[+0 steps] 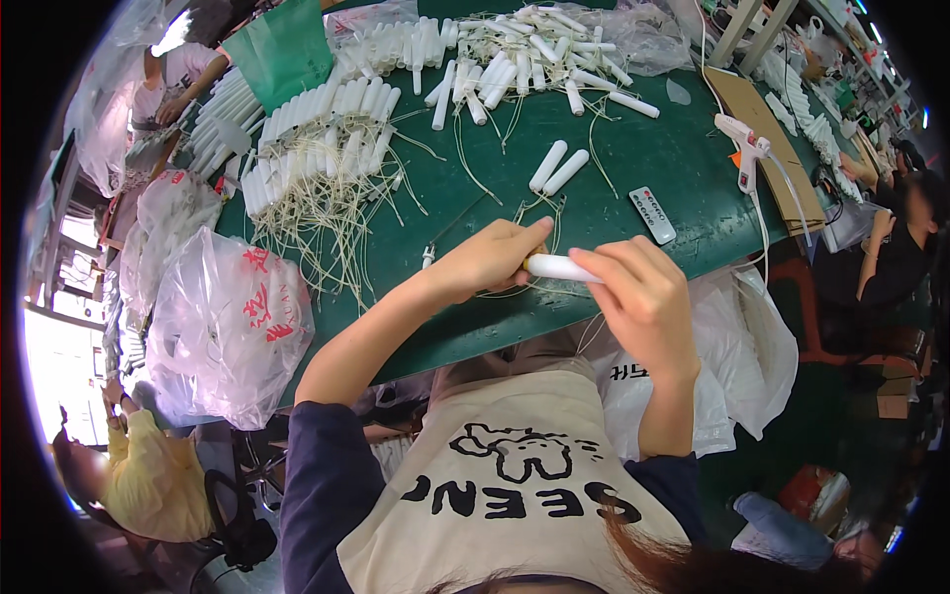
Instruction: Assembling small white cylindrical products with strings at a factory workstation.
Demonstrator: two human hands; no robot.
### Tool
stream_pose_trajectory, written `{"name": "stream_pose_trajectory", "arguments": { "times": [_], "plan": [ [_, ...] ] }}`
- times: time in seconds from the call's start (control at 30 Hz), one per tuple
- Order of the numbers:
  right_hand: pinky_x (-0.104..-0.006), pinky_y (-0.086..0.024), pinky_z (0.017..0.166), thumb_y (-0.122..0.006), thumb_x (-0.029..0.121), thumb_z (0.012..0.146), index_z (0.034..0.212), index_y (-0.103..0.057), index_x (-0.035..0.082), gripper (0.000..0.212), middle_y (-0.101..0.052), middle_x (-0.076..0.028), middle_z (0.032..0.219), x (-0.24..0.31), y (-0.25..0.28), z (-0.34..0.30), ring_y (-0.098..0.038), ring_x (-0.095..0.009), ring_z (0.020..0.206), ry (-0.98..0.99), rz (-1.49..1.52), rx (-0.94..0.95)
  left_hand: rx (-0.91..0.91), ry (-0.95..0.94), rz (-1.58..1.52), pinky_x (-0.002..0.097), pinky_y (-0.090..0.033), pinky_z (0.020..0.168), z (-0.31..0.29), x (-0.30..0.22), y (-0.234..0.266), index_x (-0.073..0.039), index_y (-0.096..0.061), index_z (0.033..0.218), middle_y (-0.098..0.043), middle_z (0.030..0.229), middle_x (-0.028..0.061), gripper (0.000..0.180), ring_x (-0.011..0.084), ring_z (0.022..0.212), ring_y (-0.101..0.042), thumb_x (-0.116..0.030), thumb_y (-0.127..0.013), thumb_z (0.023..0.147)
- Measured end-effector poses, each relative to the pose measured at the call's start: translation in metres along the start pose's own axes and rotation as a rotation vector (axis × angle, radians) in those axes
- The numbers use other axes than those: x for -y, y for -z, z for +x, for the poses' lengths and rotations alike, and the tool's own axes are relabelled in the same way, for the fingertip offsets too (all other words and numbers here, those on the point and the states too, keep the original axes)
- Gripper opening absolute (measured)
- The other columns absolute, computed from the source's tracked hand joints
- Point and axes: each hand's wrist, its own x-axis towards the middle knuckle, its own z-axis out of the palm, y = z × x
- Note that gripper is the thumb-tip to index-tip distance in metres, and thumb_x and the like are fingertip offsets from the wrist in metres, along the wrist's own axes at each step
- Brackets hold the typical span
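Above the front edge of the green table, a white tube (pixel 562 267) lies level between my two hands. My right hand (pixel 641 297) is closed round its right part, thumb and fingers gripping it. At its left end, my left hand (pixel 492 259) pinches a small yellowish part with thin pale wires; the fingertips partly hide this spot. Just beyond my hands, two similar white tubes (pixel 566 172) lie side by side, with wires trailing toward me. A small connector (pixel 427 257) rests near my left forearm.
Many wired white tubes (pixel 336 114) are stacked at left, and a loose heap (pixel 534 59) lies at the back. A white remote-like device (pixel 652 216) and a glue gun (pixel 742 153) are at right. Plastic bags (pixel 237 317) bulge at the table's left. Other people sit nearby.
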Motion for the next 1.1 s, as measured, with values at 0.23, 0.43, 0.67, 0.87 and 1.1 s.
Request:
{"name": "stream_pose_trajectory", "arguments": {
  "times": [0.23,0.43,0.67,0.87,1.1],
  "plan": [
    [-0.0242,-0.048,0.069,-0.067,0.003,0.081,0.104,-0.057,-0.001,0.026,-0.066,-0.008,0.086,0.008,-0.015,-0.01,-0.063,-0.011,0.081,-0.54,0.482,-0.174,-0.101,-0.457,0.011,0.0191,-0.025,0.049,-0.016,0.003,-0.002,-0.003,-0.051,0.114,-0.035,0.069,-0.0074,0.045,0.003,0.058,-0.03,-0.041,-0.056,0.09],
    [-0.0264,-0.046,0.075,-0.065,0.01,0.084,0.119,-0.042,-0.001,0.044,-0.063,-0.014,0.1,0.021,-0.031,-0.001,-0.061,-0.016,0.087,-0.442,0.802,-0.112,-0.14,-0.555,-0.047,0.0189,-0.031,0.054,-0.038,-0.008,-0.008,-0.001,-0.059,0.108,-0.05,0.074,-0.005,0.026,0.0014,0.063,-0.038,-0.019,-0.059,0.09],
    [-0.0293,-0.045,0.078,-0.06,0.017,0.086,0.111,-0.052,0.0,0.031,-0.063,-0.012,0.096,-0.007,-0.015,-0.004,-0.059,-0.018,0.087,-0.373,0.593,-0.129,-0.692,-0.555,0.365,0.0233,-0.034,0.051,-0.086,-0.082,0.062,0.001,-0.062,0.084,-0.052,0.064,-0.002,0.034,0.0029,0.06,-0.042,-0.032,-0.056,0.088],
    [-0.0285,-0.047,0.071,-0.058,0.002,0.082,0.102,-0.056,-0.001,0.02,-0.065,-0.01,0.082,-0.022,-0.019,-0.009,-0.061,-0.017,0.075,-0.424,0.466,-0.001,-1.304,-0.148,1.094,0.0387,-0.046,0.059,-0.069,-0.118,0.185,0.001,-0.064,0.073,-0.062,0.067,0.018,0.049,0.0305,0.064,-0.062,-0.048,-0.058,0.075],
    [-0.0271,-0.048,0.069,-0.06,0.002,0.082,0.097,-0.059,-0.002,0.016,-0.066,-0.01,0.079,-0.029,-0.019,-0.014,-0.062,-0.017,0.074,-0.477,0.418,0.042,-1.284,0.053,1.465,0.0447,-0.052,0.071,-0.006,-0.079,0.298,-0.003,-0.068,0.081,-0.067,0.083,0.0198,0.047,0.037,0.081,-0.065,-0.048,-0.061,0.074]
  ]
}}
